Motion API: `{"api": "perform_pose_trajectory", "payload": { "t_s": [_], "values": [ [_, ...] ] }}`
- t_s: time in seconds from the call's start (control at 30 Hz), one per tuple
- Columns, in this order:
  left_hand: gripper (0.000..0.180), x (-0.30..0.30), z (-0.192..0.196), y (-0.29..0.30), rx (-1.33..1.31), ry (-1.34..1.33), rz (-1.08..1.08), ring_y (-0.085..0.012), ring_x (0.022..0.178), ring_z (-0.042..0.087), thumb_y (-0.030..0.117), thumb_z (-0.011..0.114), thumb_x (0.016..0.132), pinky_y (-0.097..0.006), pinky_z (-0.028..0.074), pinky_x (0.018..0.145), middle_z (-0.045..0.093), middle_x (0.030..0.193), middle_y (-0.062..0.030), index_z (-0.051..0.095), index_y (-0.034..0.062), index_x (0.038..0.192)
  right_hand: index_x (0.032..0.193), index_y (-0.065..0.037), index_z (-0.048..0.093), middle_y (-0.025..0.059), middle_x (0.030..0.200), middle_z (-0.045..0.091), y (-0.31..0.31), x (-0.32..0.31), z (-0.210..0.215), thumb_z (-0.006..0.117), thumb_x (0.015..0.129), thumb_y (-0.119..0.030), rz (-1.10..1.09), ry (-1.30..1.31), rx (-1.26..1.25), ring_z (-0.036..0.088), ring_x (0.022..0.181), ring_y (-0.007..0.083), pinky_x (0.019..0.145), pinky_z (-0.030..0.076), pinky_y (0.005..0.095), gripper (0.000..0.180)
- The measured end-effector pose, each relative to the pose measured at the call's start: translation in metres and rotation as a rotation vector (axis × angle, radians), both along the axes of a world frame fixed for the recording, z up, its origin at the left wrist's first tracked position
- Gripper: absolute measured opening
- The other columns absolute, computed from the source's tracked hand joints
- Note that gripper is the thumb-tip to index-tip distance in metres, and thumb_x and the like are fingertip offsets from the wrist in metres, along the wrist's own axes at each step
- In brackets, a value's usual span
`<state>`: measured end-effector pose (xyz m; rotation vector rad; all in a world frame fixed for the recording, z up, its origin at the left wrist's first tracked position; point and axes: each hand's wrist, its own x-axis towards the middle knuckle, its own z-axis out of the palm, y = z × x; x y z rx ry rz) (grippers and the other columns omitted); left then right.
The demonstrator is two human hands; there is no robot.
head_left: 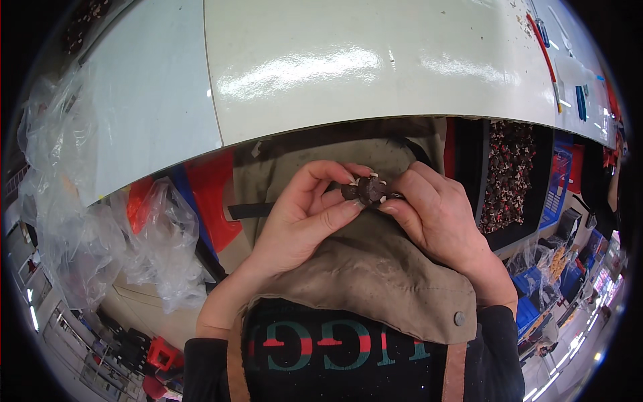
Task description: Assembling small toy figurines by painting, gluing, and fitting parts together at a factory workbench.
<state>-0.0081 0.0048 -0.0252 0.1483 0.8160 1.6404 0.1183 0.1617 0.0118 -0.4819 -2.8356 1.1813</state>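
Observation:
Over my lap, both hands meet at a small dark brown moulded figure [368, 190] with short whitish nubs around its edge. My left hand [301, 209] is closed on it, thumb below and fingertips above. My right hand [439, 213] is pinched at the figure's right side. Something thin and dark shows between its thumb and forefinger, mostly hidden, and I cannot tell whether it is part of the figure or separate. Beneath the hands spreads a brown-olive apron [375, 268].
Ahead stretches a white tabletop [335, 40]. At right, a dark tray holds many small dark, red and whitish pieces [508, 174], near a blue crate [557, 187]. Crumpled clear plastic bags [161, 248] hang at left. Pens and tools, including a blue one [581, 102], lie at the far right.

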Motion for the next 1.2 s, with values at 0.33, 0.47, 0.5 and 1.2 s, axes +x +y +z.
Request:
{"api": "perform_pose_trajectory", "payload": {
  "t_s": [0.33,0.47,0.5,1.2],
  "values": [
    [0.025,-0.001,0.002,0.000,-0.002,0.005,-0.008,-0.0183,0.117,0.048,-0.004,0.052,0.089,-0.030,0.039,0.099,0.044,0.127,-0.0111,0.044,0.0053,0.111,0.083,-0.004,0.054,0.0115,0.072,0.048,0.000,0.000,-0.001,0.066,0.080,-0.020,-0.018,0.025,-0.015,0.052,0.062,0.0329,0.053,0.041,0.0399,0.019],
    [0.030,0.000,0.000,0.000,0.023,0.014,0.002,-0.0181,0.117,0.048,-0.004,0.052,0.089,-0.029,0.039,0.099,0.045,0.127,-0.0107,0.044,0.0047,0.116,0.084,-0.004,0.054,0.0116,0.072,0.049,0.001,0.001,-0.001,0.066,0.079,-0.020,0.033,0.007,0.031,0.052,0.062,0.0324,0.053,0.042,0.0395,0.021],
    [0.033,-0.001,0.003,0.000,-0.013,0.018,-0.017,-0.0177,0.116,0.048,-0.003,0.052,0.089,-0.029,0.039,0.099,0.045,0.127,-0.0103,0.044,0.0041,0.120,0.084,-0.004,0.054,0.0115,0.072,0.049,0.002,0.001,-0.001,0.066,0.079,-0.021,0.043,0.014,0.031,0.052,0.062,0.0321,0.053,0.042,0.0393,0.022],
    [0.040,-0.004,0.004,0.002,-0.085,0.043,-0.178,-0.0123,0.107,0.052,0.011,0.049,0.095,-0.026,0.041,0.095,0.053,0.120,-0.0066,0.040,0.0020,0.133,0.074,-0.007,0.052,0.0069,0.069,0.046,0.021,-0.004,0.006,0.070,0.074,-0.028,0.209,0.019,0.193,0.052,0.057,0.0259,0.048,0.041,0.0354,0.027]
  ]
}}
